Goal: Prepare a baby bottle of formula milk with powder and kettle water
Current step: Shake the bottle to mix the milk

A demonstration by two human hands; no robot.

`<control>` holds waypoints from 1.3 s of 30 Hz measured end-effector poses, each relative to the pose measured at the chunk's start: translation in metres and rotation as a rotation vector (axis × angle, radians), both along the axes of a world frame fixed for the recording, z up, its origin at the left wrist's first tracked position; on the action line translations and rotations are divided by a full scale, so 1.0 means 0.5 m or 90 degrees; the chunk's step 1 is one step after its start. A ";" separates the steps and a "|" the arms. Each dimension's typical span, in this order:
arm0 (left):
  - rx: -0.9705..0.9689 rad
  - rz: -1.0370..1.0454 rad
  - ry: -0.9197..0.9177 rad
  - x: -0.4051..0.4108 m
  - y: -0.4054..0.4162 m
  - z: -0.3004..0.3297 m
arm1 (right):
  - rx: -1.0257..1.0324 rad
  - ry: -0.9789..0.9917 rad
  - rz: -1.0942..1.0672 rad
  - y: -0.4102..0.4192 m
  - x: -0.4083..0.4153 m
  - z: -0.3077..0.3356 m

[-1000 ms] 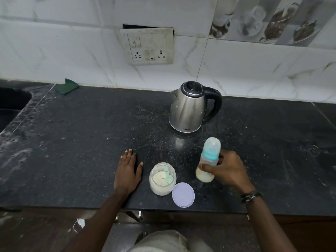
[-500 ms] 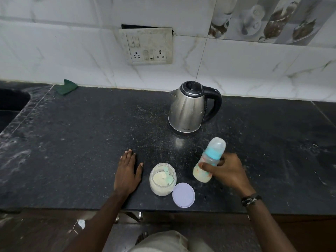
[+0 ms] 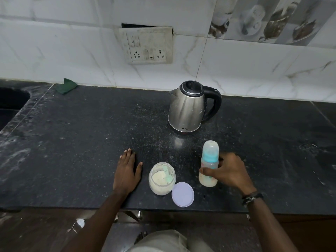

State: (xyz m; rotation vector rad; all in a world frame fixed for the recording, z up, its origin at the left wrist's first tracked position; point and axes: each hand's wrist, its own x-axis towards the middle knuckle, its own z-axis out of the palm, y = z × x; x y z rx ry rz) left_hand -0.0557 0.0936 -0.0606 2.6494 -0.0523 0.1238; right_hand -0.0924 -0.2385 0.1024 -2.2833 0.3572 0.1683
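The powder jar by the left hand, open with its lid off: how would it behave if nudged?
The powder jar looks squat and wide-based, so it would probably slide rather than tip. Roughly half full, likely light. With its lid lying beside it, a hard knock could spill powder.

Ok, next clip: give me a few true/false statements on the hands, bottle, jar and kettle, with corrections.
1. The right hand grips the bottle. True.
2. The jar has its lid on. False: the lid lies on the counter beside the open jar.
3. The left hand holds the kettle. False: it rests flat on the counter.
4. A scoop sits in the jar. True.
5. The bottle is capped. True.
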 end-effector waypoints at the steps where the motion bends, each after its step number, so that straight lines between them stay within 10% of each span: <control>1: 0.000 -0.001 0.000 0.000 0.000 -0.001 | 0.005 -0.005 0.019 -0.001 -0.002 0.000; 39: -0.004 0.002 -0.001 -0.003 -0.001 0.009 | -0.016 0.005 0.007 -0.002 -0.001 0.000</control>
